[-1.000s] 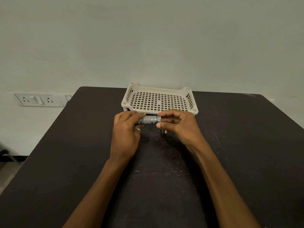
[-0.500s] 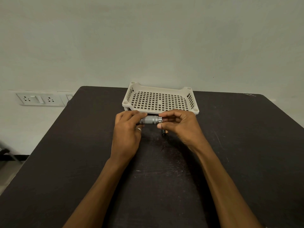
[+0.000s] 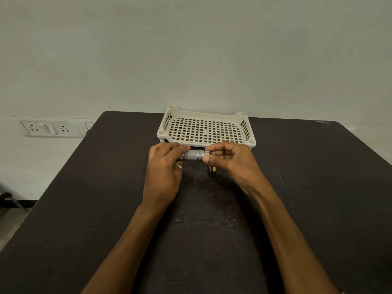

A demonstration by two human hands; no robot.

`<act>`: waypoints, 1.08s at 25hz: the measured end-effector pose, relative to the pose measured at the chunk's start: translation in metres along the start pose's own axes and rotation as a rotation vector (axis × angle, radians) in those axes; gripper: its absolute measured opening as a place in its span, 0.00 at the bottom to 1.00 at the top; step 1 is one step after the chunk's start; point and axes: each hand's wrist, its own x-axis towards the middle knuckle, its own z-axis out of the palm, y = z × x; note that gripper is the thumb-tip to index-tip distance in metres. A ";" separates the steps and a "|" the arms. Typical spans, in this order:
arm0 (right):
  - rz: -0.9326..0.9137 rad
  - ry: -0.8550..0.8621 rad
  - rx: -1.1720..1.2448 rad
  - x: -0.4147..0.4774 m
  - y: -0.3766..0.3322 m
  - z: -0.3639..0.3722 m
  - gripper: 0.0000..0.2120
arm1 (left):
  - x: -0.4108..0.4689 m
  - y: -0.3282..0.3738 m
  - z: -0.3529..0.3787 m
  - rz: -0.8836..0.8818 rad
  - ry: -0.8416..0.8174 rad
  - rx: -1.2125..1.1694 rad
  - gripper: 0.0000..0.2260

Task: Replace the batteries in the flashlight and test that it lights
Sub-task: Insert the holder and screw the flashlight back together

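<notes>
Unmoved, left hand (image 3: 163,172) and right hand (image 3: 231,164) grip flashlight (image 3: 193,155), scuffed dark table (image 3: 318,209), pale wall (image 3: 191,49)

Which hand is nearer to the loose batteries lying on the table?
Right. The right hand is just above the batteries, pinching one end of the flashlight; the left hand grips the other end, farther left.

bare forearms, silver ring (image 3: 178,167) on left hand (image 3: 164,166)

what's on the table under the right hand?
Ends of what look like small batteries poke out beneath the right hand; the hand covers the rest, so the count is uncertain.
</notes>
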 end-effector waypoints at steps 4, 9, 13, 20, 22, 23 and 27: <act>0.029 -0.030 0.030 0.001 0.002 0.000 0.10 | 0.000 0.000 0.001 0.017 0.002 -0.006 0.21; 0.058 -0.061 0.064 0.000 0.001 -0.001 0.07 | -0.001 0.000 0.000 0.038 -0.005 0.006 0.21; 0.028 -0.053 0.088 -0.001 0.002 0.001 0.10 | -0.001 0.000 0.000 0.016 -0.002 0.012 0.21; 0.042 -0.054 0.111 -0.001 0.001 0.000 0.09 | -0.001 0.001 -0.002 0.012 -0.012 0.006 0.21; 0.068 -0.059 0.110 -0.002 0.001 -0.001 0.09 | -0.001 0.001 -0.002 0.016 -0.015 0.010 0.21; 0.083 -0.059 0.111 -0.001 0.001 0.000 0.08 | -0.001 0.001 -0.002 0.018 -0.014 0.013 0.21; 0.130 -0.046 0.079 0.000 0.001 0.005 0.10 | -0.001 0.002 -0.002 0.019 -0.015 0.015 0.20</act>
